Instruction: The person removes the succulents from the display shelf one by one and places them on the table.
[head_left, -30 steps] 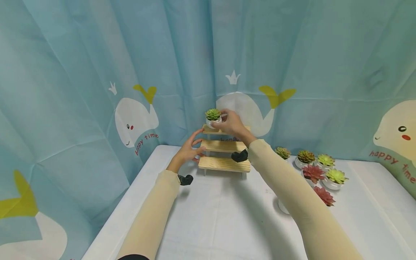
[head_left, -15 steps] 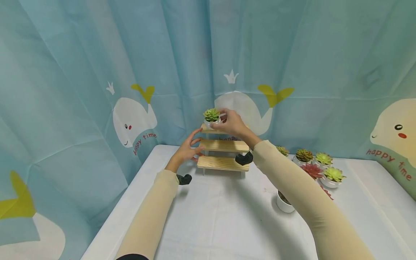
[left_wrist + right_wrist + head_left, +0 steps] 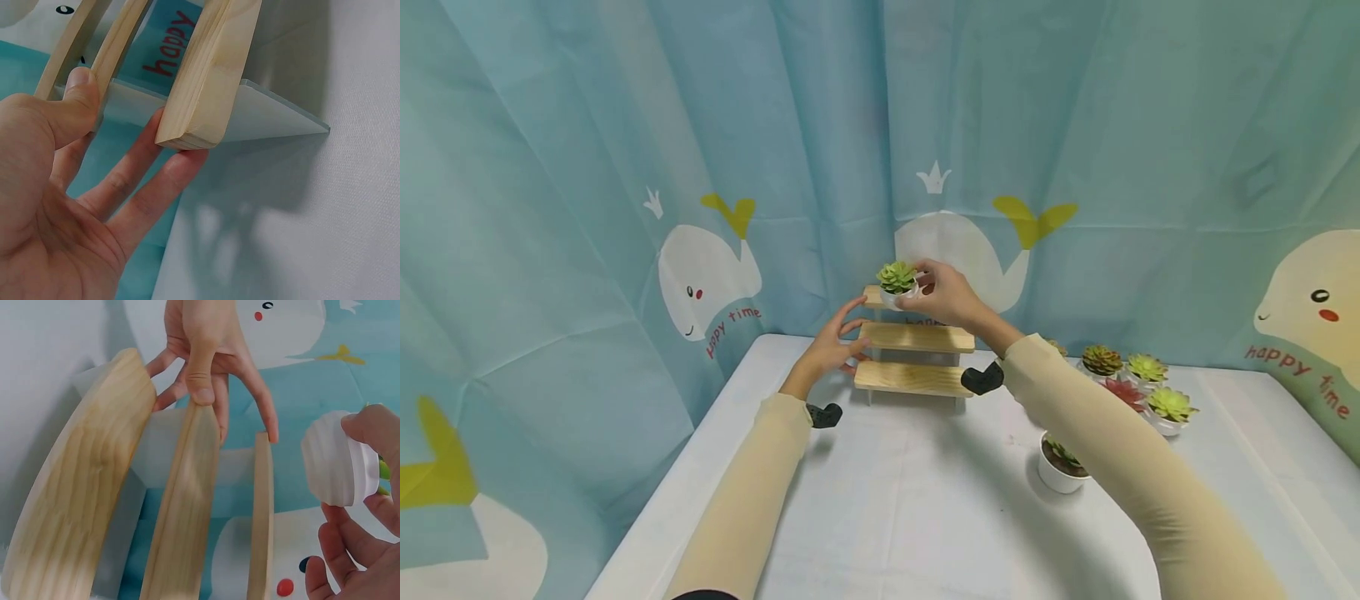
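A three-tier wooden stand point(image 3: 917, 379) with clear side supports stands near the back of the table. My left hand point(image 3: 831, 346) steadies its left end. In the left wrist view, the thumb point(image 3: 81, 87) lies against the middle board, while lower fingertips touch the thick bottom board point(image 3: 209, 81). My right hand point(image 3: 951, 296) holds a green artificial succulent point(image 3: 897, 277) by its ribbed white pot point(image 3: 334, 459), fingers and thumb around it. In the right wrist view, a gap shows between pot and top board point(image 3: 260, 506). The pot overlaps that board in the head view.
Several potted succulents, green, brown-green point(image 3: 1102, 360) and red point(image 3: 1126, 393), stand on the right of the white table, partly behind the right sleeve point(image 3: 1097, 442). Nearer is another white pot point(image 3: 1060, 473). A blue whale-print curtain point(image 3: 827, 108) hangs behind the stand.
My right hand and the held succulent have shifted slightly right and down from the top board's left end. The left hand keeps its place on the stand.
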Demonstrator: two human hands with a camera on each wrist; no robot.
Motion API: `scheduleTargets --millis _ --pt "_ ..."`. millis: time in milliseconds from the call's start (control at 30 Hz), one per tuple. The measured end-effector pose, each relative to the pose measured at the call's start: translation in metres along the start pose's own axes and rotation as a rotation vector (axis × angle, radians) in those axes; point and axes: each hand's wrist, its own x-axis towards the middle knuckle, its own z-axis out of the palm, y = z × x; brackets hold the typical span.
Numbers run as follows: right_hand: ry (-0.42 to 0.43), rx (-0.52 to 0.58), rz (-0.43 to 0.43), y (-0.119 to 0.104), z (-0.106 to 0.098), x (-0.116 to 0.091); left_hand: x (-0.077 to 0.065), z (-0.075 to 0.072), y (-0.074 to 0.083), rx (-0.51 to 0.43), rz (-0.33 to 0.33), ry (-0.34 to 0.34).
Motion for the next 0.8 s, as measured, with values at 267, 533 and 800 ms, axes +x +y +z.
scheduleTargets --millis 267,533,800 --pt "-0.021 -0.065 0.011 0.006 -0.013 -0.014 0.002 -0.001 -0.003 -0.012 -0.007 -0.004" --pt "-0.011 -0.109 0.012 0.014 -0.030 -0.030 0.002 -0.003 -0.005 -0.010 0.009 -0.008" --pt "-0.014 -0.109 0.015 0.027 -0.050 -0.054 0.002 -0.004 -0.005 -0.004 0.014 -0.019"
